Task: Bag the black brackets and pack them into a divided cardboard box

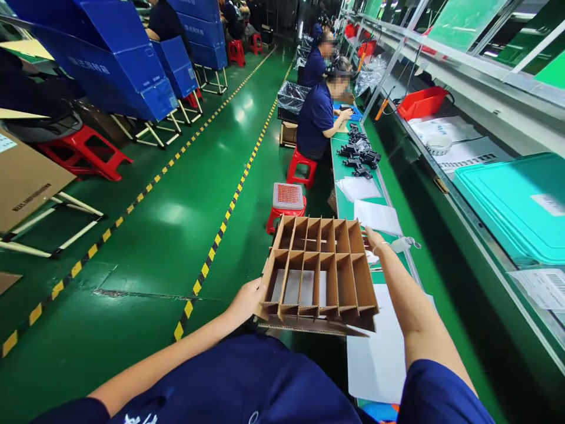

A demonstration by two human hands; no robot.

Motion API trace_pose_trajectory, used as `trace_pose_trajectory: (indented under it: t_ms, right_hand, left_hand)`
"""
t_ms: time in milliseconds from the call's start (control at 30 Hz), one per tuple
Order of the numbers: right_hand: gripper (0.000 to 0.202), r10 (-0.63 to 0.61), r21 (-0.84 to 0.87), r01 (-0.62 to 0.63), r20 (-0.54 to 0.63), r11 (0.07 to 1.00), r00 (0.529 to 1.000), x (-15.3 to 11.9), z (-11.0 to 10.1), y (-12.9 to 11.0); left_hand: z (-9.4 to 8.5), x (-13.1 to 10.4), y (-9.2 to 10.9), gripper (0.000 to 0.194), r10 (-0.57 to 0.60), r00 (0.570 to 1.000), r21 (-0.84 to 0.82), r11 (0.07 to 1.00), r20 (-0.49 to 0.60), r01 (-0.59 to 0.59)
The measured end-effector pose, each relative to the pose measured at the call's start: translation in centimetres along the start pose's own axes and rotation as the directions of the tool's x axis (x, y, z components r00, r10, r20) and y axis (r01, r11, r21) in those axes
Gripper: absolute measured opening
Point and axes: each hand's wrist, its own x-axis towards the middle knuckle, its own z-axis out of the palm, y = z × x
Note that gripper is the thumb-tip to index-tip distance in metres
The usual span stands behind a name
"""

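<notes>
A brown cardboard divider grid (319,281), open on top with two rows of narrow cells, is held up in front of my body. My left hand (248,299) grips its near left side. On the far right side my right hand (373,240) holds the grid's edge, its fingers partly hidden behind the cardboard. Whitish sheet shows through several cells. A flat cardboard piece juts out under the grid's near edge. Just right of my right hand, a small clear bottle (402,244) rests on the green bench (342,203).
White sheets (377,217) and black parts (359,154) lie along the bench. A co-worker (318,112) sits farther up it. A red stool (286,203) stands left of the bench. Teal lids (514,203) and a red bin (424,103) sit on the right shelf. Blue boxes (119,70) stand left.
</notes>
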Motion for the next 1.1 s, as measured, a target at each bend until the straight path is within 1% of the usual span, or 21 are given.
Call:
trace_pose_trajectory:
  t_ms: [67,100,167,267,333,400,500,633,700,767,833,933,1033,1100]
  right_hand:
    - [0.032,0.023,-0.057,-0.022,0.021,0.998,1.0,-0.6,0.0,0.5]
    - [0.031,0.026,-0.096,-0.024,0.017,0.995,1.0,-1.0,0.4,0.8]
    - [0.03,0.012,-0.186,-0.017,-0.029,0.982,1.0,-1.8,1.8,1.5]
    - [0.032,-0.016,-0.331,-0.029,-0.133,0.943,0.991,-2.6,4.5,2.6]
    - [0.034,-0.007,-0.417,-0.07,-0.18,0.906,0.984,-2.9,5.9,3.4]
    - [0.036,0.022,-0.491,-0.119,-0.198,0.863,0.98,-3.3,6.8,4.2]
    - [0.039,0.054,-0.588,-0.152,-0.18,0.794,0.982,-4.9,6.9,5.6]
    - [0.038,0.071,-0.692,-0.137,-0.123,0.709,0.99,-9.6,6.1,8.0]
    - [0.038,0.079,-0.728,-0.121,-0.092,0.675,0.993,-11.9,5.8,9.0]
    - [0.04,0.08,-0.754,-0.107,-0.073,0.648,0.994,-13.4,5.9,9.6]
    - [0.042,0.077,-0.77,-0.097,-0.063,0.631,0.995,-13.8,6.2,9.7]
    - [0.042,0.083,-0.775,-0.091,-0.05,0.625,0.995,-13.1,6.5,9.6]
    - [0.036,0.1,-0.76,-0.1,-0.047,0.643,0.994,-12.0,6.8,9.6]
    - [0.038,0.106,-0.74,-0.112,-0.056,0.663,0.993,-11.6,7.2,9.9]
  left_hand:
    - [1.0,0.2,0.2,0.038,0.019,1.0,0.078,0.997,0.012,-0.02]
    - [1.4,0.4,0.3,0.036,0.028,0.999,0.121,0.992,0.023,-0.03]
    - [2.1,0.5,0.6,0.033,0.042,0.998,0.214,0.976,0.042,-0.05]
    - [2.6,0.5,0.9,0.028,0.06,0.997,0.366,0.928,0.058,-0.077]
    - [3.0,0.4,0.9,0.027,0.069,0.994,0.455,0.885,0.081,-0.098]
    - [3.5,0.3,0.7,0.026,0.078,0.99,0.525,0.841,0.119,-0.129]
    - [4.1,0.4,0.2,0.027,0.086,0.98,0.604,0.777,0.179,-0.179]
    - [4.1,0.8,-0.2,0.038,0.073,0.969,0.666,0.714,0.236,-0.216]
    - [4.2,1.0,-0.1,0.047,0.044,0.969,0.687,0.697,0.243,-0.204]
    - [4.3,1.1,0.2,0.058,-0.011,0.973,0.709,0.687,0.229,-0.159]
    - [4.4,1.3,0.5,0.064,-0.075,0.975,0.731,0.674,0.21,-0.105]
    - [4.2,1.9,0.8,0.068,-0.151,0.966,0.753,0.655,0.209,-0.061]
    - [4.2,2.8,1.0,0.071,-0.203,0.954,0.764,0.644,0.222,-0.04]
    - [4.5,3.3,1.2,0.072,-0.225,0.949,0.765,0.643,0.222,-0.026]
